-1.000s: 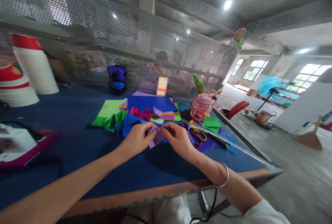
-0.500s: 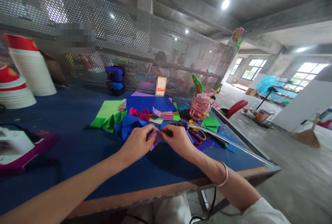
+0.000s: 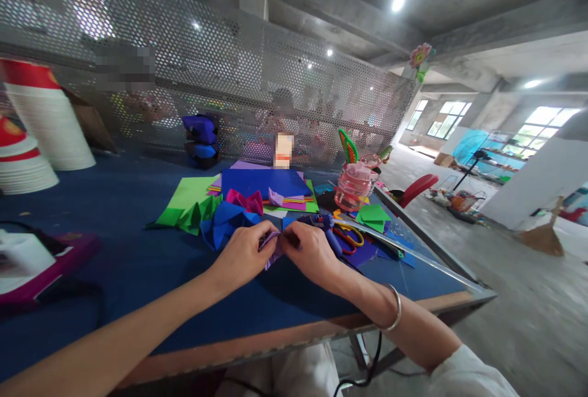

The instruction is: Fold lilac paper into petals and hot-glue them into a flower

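Between my two hands is a small folded piece of purple paper (image 3: 274, 255), held above the blue tabletop (image 3: 257, 308). My left hand (image 3: 248, 249) pinches its left side, and my right hand (image 3: 313, 253) pinches it at the right, fingertips close together. My fingers cover much of the paper. Just beyond my left hand lie folded blue paper (image 3: 226, 223), green paper (image 3: 201, 214) and magenta paper (image 3: 245, 202). A blue glue gun (image 3: 323, 220) and scissors with red and yellow handles (image 3: 353, 239) lie beside my right hand.
Stacked coloured sheets (image 3: 261, 182) lie further back. A pink jar (image 3: 353, 187) stands at the right near a metal ruler (image 3: 413, 253). Paper cups (image 3: 50, 118) and a magenta-and-white power strip (image 3: 43, 265) are at the left. A perforated metal screen (image 3: 184, 48) rises behind the table.
My right hand has shifted slightly left and its fingers have turned in closer on the purple paper. My left hand stays nearly in place. The view has moved slightly.
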Demonstrator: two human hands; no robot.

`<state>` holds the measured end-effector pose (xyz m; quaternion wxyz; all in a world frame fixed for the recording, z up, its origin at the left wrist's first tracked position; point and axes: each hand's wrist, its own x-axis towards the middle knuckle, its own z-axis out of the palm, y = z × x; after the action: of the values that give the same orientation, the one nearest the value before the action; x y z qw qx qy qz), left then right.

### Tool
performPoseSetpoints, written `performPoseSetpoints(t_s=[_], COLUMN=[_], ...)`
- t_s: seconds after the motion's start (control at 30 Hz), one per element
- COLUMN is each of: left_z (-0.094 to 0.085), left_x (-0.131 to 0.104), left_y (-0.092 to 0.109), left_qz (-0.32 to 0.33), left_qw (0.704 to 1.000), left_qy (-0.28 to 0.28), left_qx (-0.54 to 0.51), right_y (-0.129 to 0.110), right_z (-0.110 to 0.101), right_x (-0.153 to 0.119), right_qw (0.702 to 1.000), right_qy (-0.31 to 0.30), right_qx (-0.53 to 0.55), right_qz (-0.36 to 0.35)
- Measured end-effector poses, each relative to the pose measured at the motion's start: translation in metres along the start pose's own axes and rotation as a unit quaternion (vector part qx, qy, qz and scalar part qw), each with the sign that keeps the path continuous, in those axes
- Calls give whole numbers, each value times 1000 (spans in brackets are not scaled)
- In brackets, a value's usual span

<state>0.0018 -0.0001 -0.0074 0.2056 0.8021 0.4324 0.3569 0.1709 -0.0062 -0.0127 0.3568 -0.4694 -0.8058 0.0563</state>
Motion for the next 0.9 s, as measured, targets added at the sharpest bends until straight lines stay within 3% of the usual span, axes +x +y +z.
performPoseSetpoints(t_s=[0.4,0.9], left_z=[-4,1], left_x=[-1,-4], left_y=[4,5], left_qz=[9,8], left_qw=[1000,1000], left_qy=[20,-1], left_qx=[7,19], right_y=[-5,-3], right_z=[1,2], right_x=[0,-3], right_qw=[997,994], right_qy=[17,19], right_qx=[72,96], right_qz=[29,51])
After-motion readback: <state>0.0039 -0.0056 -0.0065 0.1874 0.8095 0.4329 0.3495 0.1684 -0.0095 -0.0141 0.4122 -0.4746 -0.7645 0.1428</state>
